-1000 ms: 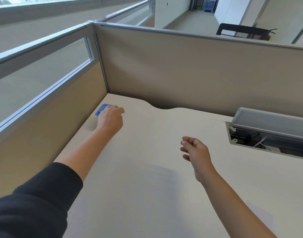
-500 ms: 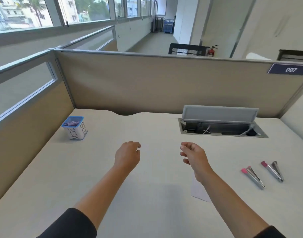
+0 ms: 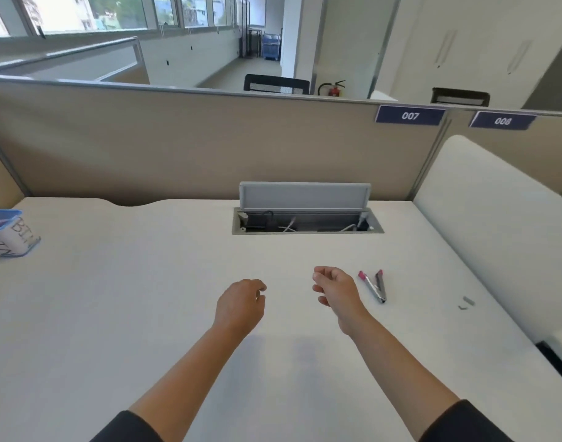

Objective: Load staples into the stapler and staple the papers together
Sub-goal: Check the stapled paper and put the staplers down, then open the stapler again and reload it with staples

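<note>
A silver stapler (image 3: pixel 373 287) with pink tips lies on the white desk, its two arms spread in a narrow V. My right hand (image 3: pixel 335 290) hovers just left of it, fingers loosely curled, holding nothing. My left hand (image 3: pixel 241 303) hangs over the desk's middle, a hand's width left of the right hand, also loosely curled and holding nothing. A small grey strip of staples (image 3: pixel 466 303) lies further right on the desk. I see no papers in this view.
A blue-rimmed cup marked BIN (image 3: pixel 10 234) stands at the far left. An open cable hatch (image 3: pixel 305 218) with a raised grey lid sits in the desk at the back. Beige partitions (image 3: pixel 177 148) wall the desk behind; a white panel (image 3: pixel 496 224) runs along the right.
My left hand has left the blue cup and moved to the desk's middle beside the right hand. The view has swung right, bringing the stapler and staples into sight.
</note>
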